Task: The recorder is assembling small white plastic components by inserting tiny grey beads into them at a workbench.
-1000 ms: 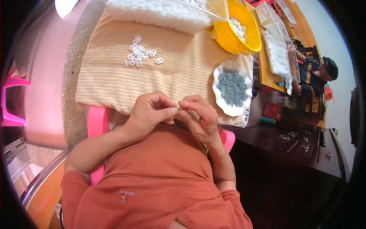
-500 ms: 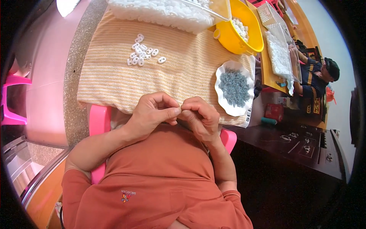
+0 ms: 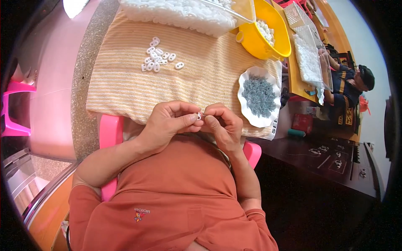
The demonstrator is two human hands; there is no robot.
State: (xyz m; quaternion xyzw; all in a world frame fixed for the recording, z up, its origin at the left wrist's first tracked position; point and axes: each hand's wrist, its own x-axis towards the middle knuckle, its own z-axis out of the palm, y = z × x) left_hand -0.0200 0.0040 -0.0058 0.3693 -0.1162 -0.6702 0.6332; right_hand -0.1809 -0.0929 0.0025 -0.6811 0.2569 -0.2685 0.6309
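Close to my body, at the table's near edge, my two hands nearly touch at the fingertips. Thumb and fingers of my left hand [image 3: 173,121] pinch a small white plastic piece [image 3: 199,116]. My right hand [image 3: 224,125] is closed in a pinch against that piece's right side; anything between its fingertips is too small to make out. Beyond my left hand lies a loose group of white two-holed plastic pieces [image 3: 157,58] on the striped cloth [image 3: 125,90]. To the right of my right hand, a white wavy-rimmed dish [image 3: 261,122] holds many tiny grey pieces [image 3: 258,95].
A clear bin [image 3: 245,19] full of white pieces stands at the far edge, beside a yellow bucket [image 3: 284,46] holding small white parts. At the right, a person [image 3: 349,81] sits by another table [image 3: 298,85] with a clear bin. A pink chair [image 3: 109,129] surrounds me.
My fingertips have parted slightly, and the white piece now shows between them. My right index finger and thumb have opened a little and shifted. The things on the table stay put.
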